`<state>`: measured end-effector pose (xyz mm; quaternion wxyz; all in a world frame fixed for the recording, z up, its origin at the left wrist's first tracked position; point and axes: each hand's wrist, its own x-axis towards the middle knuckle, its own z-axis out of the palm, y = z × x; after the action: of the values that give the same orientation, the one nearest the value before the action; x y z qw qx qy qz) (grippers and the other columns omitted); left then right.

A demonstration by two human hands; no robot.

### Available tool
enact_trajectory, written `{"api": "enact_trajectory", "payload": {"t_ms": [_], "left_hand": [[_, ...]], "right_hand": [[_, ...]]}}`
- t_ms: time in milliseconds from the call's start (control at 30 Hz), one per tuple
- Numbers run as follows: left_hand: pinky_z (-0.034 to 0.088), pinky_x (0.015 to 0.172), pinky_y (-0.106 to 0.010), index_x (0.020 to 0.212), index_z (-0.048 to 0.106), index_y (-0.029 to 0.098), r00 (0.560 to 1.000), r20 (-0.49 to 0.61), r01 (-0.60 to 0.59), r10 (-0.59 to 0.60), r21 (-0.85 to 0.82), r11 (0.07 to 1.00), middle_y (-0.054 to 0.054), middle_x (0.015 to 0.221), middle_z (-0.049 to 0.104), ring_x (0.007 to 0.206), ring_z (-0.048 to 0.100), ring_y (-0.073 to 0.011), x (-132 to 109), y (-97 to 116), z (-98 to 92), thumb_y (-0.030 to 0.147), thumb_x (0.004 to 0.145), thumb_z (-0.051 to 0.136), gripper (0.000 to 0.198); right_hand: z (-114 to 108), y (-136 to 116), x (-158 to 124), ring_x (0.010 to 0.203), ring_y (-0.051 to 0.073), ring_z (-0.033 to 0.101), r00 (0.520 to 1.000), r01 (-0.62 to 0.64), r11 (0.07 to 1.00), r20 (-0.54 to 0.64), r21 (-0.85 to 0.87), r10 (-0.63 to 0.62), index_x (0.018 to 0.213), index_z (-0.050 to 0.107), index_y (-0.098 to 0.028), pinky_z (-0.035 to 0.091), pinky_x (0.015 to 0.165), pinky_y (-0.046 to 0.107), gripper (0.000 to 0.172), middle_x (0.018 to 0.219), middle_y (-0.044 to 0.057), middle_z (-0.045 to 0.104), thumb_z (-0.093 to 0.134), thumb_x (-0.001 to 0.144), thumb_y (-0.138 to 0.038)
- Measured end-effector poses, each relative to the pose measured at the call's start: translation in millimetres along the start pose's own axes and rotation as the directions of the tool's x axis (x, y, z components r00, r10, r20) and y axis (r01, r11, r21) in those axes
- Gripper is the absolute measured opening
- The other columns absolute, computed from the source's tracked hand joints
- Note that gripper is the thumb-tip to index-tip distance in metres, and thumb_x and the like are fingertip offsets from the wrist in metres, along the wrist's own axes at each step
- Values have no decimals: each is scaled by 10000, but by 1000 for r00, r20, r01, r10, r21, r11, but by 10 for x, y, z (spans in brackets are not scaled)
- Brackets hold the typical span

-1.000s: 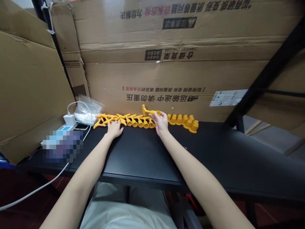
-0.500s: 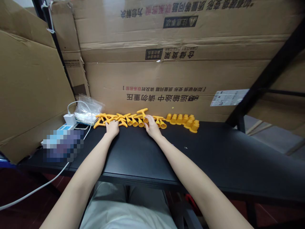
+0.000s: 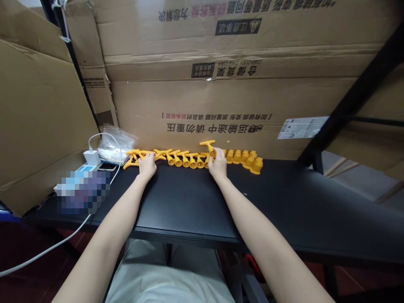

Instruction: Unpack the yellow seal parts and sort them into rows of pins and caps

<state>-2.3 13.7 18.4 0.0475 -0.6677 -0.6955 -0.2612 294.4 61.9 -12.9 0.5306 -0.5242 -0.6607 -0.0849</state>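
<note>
My right hand (image 3: 218,164) is closed on a yellow T-shaped piece (image 3: 207,143), its crossbar up and its cupped end between the fingers. To its left lies a row of similar yellow T-shaped pieces (image 3: 186,162), cupped ends facing me. Several yellow stepped cups (image 3: 244,157) stand just right of that hand. At the left end of the row, my left hand (image 3: 147,165) rests on a pile of yellow handle pieces (image 3: 135,158); its fingertips are bent over them, and what they hold, if anything, is hidden.
A cardboard sheet (image 3: 189,97) rises behind the black table (image 3: 189,202). On the left are a clear plastic bag (image 3: 115,145), a phone (image 3: 107,167), a white charger (image 3: 91,157) with a cable, and a power strip (image 3: 86,168). A black post (image 3: 353,92) slants at the right.
My right hand has moved right along the row with the T-shaped piece, uncovering more cupped ends in the row. My left hand has barely moved.
</note>
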Motion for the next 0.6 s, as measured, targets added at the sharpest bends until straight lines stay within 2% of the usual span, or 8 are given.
{"api": "enact_trajectory", "payload": {"t_ms": [200, 400, 500, 600], "left_hand": [[308, 1048, -472, 1246, 477, 236, 996, -87, -16, 9, -74, 997, -113, 1230, 594, 1158, 551, -258, -1, 7, -32, 172, 903, 345, 373], [410, 970, -419, 1234, 489, 168, 970, -235, -113, 58, -229, 967, -145, 1135, 605, 1081, 578, -262, 29, -20, 18, 132, 877, 387, 373], [457, 906, -404, 1259, 467, 170, 953, -302, -144, 33, -353, 924, -138, 1101, 591, 1015, 597, -253, 57, -39, 63, 138, 874, 403, 391], [480, 875, -372, 1247, 453, 186, 939, -340, -146, -55, -538, 830, -91, 1017, 579, 887, 624, -199, 95, -38, 102, 120, 866, 419, 388]], "right_hand": [[-75, 115, 16, 1148, 309, 491, 995, -95, 995, -14, -41, 95, 1204, 492, -123, 428, 956, 465, 424, 1214, 205, 496, 453, 789, -197], [-30, 184, -33, 969, 273, 576, 961, -221, 967, 138, -129, 238, 1094, 534, -165, 471, 875, 453, 402, 1129, 143, 545, 496, 694, -159], [-22, 161, -33, 1011, 273, 572, 945, -263, 957, 165, -126, 282, 1080, 544, -180, 457, 904, 452, 392, 1149, 130, 549, 514, 690, -180], [-36, 124, -22, 1057, 279, 561, 941, -271, 956, 179, -114, 289, 1068, 560, -189, 423, 947, 475, 365, 1154, 122, 560, 508, 707, -205]]}}
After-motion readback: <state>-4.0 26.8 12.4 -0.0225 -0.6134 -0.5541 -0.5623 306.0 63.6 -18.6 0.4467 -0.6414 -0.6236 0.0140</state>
